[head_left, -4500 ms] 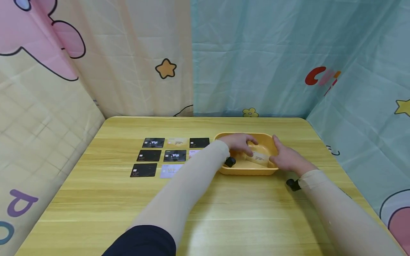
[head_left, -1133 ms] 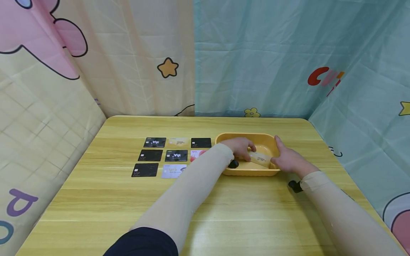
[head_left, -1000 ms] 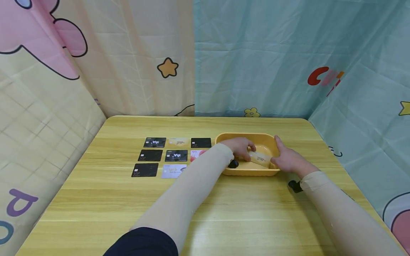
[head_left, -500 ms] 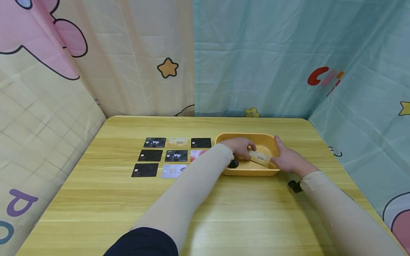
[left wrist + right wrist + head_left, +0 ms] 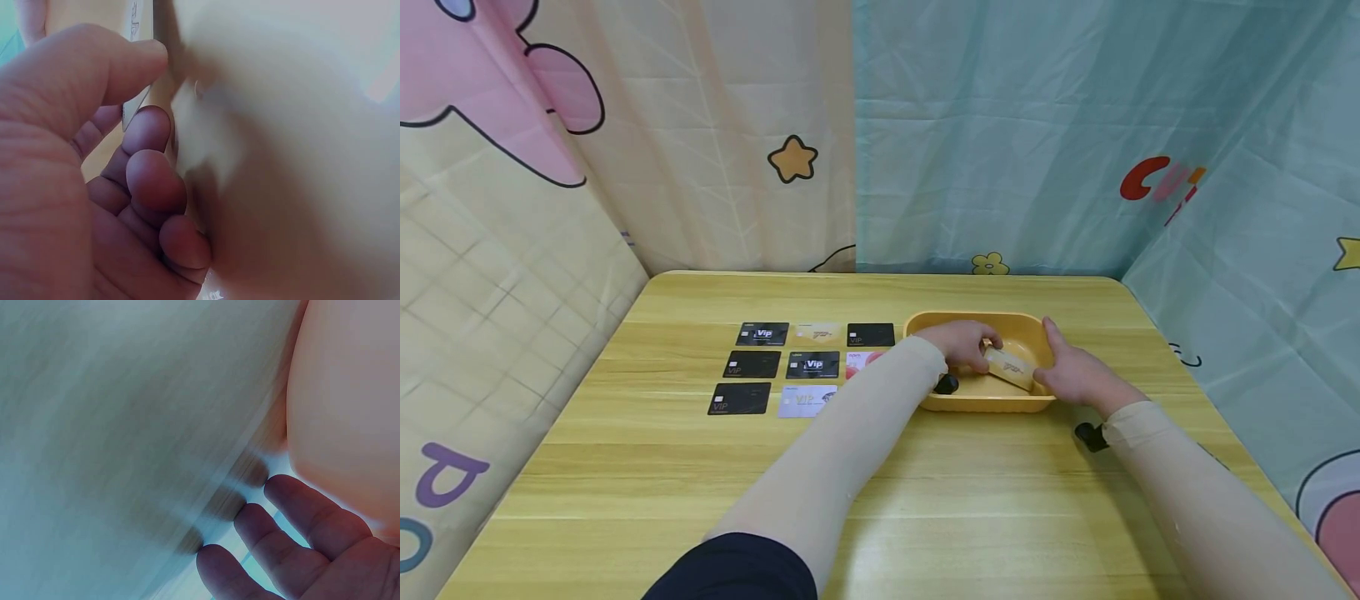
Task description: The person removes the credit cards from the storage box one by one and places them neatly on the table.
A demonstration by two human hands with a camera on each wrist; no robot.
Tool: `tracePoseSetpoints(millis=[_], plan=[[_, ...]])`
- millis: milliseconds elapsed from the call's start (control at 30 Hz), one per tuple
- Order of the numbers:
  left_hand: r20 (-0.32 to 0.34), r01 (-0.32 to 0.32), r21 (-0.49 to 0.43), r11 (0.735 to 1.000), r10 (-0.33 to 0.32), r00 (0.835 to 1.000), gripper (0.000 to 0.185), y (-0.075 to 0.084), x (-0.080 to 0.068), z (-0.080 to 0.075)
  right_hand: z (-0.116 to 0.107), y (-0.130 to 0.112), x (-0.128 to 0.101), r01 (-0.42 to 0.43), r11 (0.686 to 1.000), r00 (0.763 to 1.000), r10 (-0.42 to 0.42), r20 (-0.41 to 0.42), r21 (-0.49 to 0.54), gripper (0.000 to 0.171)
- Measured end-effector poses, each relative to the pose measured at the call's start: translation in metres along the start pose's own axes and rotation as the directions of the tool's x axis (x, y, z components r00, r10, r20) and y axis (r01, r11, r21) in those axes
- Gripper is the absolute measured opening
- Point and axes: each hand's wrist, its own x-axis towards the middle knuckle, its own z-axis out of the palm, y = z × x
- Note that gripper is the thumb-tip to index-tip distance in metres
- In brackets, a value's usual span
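Note:
A yellow plastic tray (image 5: pixel 985 404) sits on the wooden table, right of centre. Inside it, a pale gold card (image 5: pixel 1009 369) slants, its left end raised. My left hand (image 5: pixel 961 343) reaches into the tray and pinches that left end; the left wrist view has the card (image 5: pixel 141 28) edge-on between thumb and forefinger, the other fingers curled below. At the tray's right end my right hand (image 5: pixel 1078 373) holds the rim, thumb over the inside. The right wrist view shows several fingers outside, beside the tray wall (image 5: pixel 344 394).
Left of the tray, several cards lie face up in rows: black ones (image 5: pixel 739 398), a gold one (image 5: pixel 820 333), a lilac one (image 5: pixel 805 402) and a pink one (image 5: pixel 861 363) partly behind the left sleeve. Printed curtains (image 5: pixel 1060 125) border the table (image 5: pixel 940 517).
My left hand has closed on the card in the tray, and the card's left end has lifted slightly in the last half second. The right hand stays at the rim.

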Motion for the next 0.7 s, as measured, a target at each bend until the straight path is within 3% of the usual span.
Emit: tracePoseSetpoints(millis=[700], plan=[[-0.028, -0.014, 0.060, 0.998, 0.016, 0.999, 0.041, -0.0013, 0.0082, 0.0001, 0.0014, 0.0036, 0.0034, 0.017, 1.000, 1.000, -0.017, -0.003, -0.003, 0.101]])
